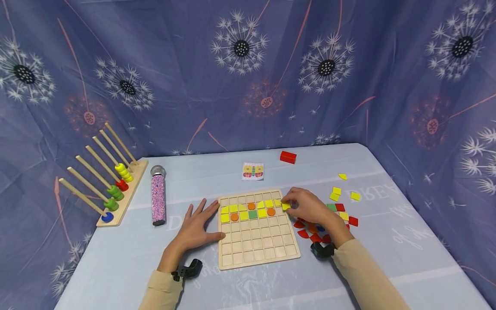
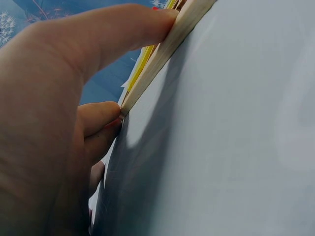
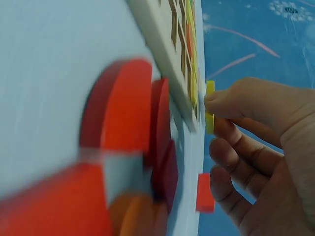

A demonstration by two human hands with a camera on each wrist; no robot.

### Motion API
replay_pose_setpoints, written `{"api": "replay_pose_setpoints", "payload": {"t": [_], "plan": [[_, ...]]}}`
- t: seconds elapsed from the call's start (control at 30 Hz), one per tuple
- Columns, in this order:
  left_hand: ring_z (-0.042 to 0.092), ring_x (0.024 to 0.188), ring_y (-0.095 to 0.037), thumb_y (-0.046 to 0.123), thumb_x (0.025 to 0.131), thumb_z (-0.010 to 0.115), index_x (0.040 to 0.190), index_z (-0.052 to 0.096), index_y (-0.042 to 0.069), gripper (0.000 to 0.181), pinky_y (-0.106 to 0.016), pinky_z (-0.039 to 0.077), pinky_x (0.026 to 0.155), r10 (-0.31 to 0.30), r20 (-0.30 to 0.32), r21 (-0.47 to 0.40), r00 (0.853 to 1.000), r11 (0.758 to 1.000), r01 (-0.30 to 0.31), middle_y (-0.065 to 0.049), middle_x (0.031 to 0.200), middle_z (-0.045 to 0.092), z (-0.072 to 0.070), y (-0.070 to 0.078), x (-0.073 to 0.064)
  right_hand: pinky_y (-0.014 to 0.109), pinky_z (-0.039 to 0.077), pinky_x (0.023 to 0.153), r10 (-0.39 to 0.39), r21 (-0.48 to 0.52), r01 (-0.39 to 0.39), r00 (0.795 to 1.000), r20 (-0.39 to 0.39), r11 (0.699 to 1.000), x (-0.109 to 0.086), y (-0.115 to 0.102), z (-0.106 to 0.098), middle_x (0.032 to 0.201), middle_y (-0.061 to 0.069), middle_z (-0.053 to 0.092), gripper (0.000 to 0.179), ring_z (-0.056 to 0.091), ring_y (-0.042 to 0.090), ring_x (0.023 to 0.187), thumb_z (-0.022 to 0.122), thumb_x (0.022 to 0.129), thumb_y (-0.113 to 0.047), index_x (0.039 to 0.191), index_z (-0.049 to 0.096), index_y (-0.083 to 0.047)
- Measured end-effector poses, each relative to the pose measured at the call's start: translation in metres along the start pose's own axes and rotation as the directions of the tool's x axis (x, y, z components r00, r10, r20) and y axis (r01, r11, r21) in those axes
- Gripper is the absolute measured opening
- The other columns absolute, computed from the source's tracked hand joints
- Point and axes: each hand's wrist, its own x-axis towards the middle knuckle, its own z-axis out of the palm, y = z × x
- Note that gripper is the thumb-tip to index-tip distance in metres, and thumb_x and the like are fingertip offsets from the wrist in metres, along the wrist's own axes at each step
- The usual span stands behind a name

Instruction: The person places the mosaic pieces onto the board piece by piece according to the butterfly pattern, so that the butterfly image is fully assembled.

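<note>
A wooden grid board (image 1: 257, 244) lies mid-table, with yellow, orange and green tiles in its second and third rows from the far side. The nearer rows show bare cells. My left hand (image 1: 195, 228) is spread at the board's left side, its thumb and a fingertip touching the edge, as the left wrist view also shows. At the board's right edge, my right hand (image 1: 311, 209) pinches a yellow tile (image 3: 210, 123) between thumb and finger, held just above the board's far right part. The other right fingers are loosely bent.
Loose red pieces (image 1: 303, 234) and other coloured tiles lie right of the board, partly under the right forearm. Several yellow pieces (image 1: 355, 196) lie farther right. Behind the board are a butterfly pattern card (image 1: 253, 171) and red block (image 1: 288, 157). A microphone (image 1: 158, 198) and bead stacker (image 1: 129, 183) stand left.
</note>
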Motion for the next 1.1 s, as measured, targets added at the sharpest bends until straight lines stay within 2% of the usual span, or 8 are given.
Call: {"api": "replay_pose_setpoints", "payload": {"t": [0.2, 0.37, 0.5, 0.87, 1.1], "plan": [[0.013, 0.144, -0.029, 0.07, 0.069, 0.068, 0.151, 0.033, 0.022, 0.102, -0.058, -0.002, 0.112, -0.004, 0.006, -0.006, 1.0, 1.0, 0.004, 0.007, 0.153, 0.032, 0.001, 0.0, 0.0, 0.031, 0.049, 0.079, -0.043, -0.021, 0.044, 0.998, 0.039, 0.999, 0.007, -0.011, 0.007, 0.097, -0.01, 0.059, 0.026, 0.052, 0.013, 0.088, 0.076, 0.077, -0.014, 0.103, 0.075, -0.019], [0.012, 0.145, -0.028, 0.07, 0.069, 0.068, 0.152, 0.032, 0.023, 0.102, -0.057, -0.003, 0.113, -0.007, 0.016, -0.005, 1.0, 1.0, 0.008, 0.008, 0.154, 0.03, 0.001, 0.001, 0.002, 0.029, 0.048, 0.078, -0.018, -0.041, 0.02, 0.997, 0.071, 0.999, 0.008, -0.01, 0.009, 0.097, -0.011, 0.059, 0.027, 0.051, 0.013, 0.086, 0.078, 0.076, -0.016, 0.102, 0.076, -0.021], [0.011, 0.145, -0.028, 0.07, 0.069, 0.068, 0.152, 0.032, 0.023, 0.102, -0.057, -0.003, 0.113, -0.009, 0.017, -0.001, 1.0, 1.0, 0.009, 0.008, 0.154, 0.03, 0.002, 0.001, 0.002, 0.031, 0.047, 0.082, -0.012, -0.041, 0.015, 0.997, 0.078, 0.999, 0.007, -0.01, 0.009, 0.098, -0.011, 0.058, 0.026, 0.051, 0.013, 0.09, 0.078, 0.078, -0.017, 0.104, 0.076, -0.021], [0.013, 0.144, -0.029, 0.067, 0.069, 0.07, 0.151, 0.033, 0.022, 0.101, -0.058, -0.002, 0.113, -0.004, 0.005, -0.004, 1.0, 1.0, 0.004, 0.006, 0.153, 0.032, 0.0, 0.001, 0.0, 0.032, 0.048, 0.081, -0.085, 0.019, 0.084, 0.994, 0.063, 0.996, 0.008, -0.01, 0.013, 0.098, -0.01, 0.059, 0.025, 0.053, 0.012, 0.088, 0.076, 0.079, -0.014, 0.104, 0.075, -0.019], [0.013, 0.145, -0.028, 0.067, 0.069, 0.07, 0.151, 0.033, 0.022, 0.101, -0.057, -0.002, 0.113, -0.004, 0.003, -0.006, 1.0, 1.0, 0.004, 0.007, 0.153, 0.032, 0.001, 0.0, 0.0, 0.031, 0.05, 0.076, -0.047, 0.057, 0.045, 0.998, 0.031, 0.997, 0.003, -0.003, 0.008, 0.1, -0.009, 0.061, 0.027, 0.055, 0.015, 0.087, 0.075, 0.081, -0.016, 0.108, 0.074, -0.017]]}}
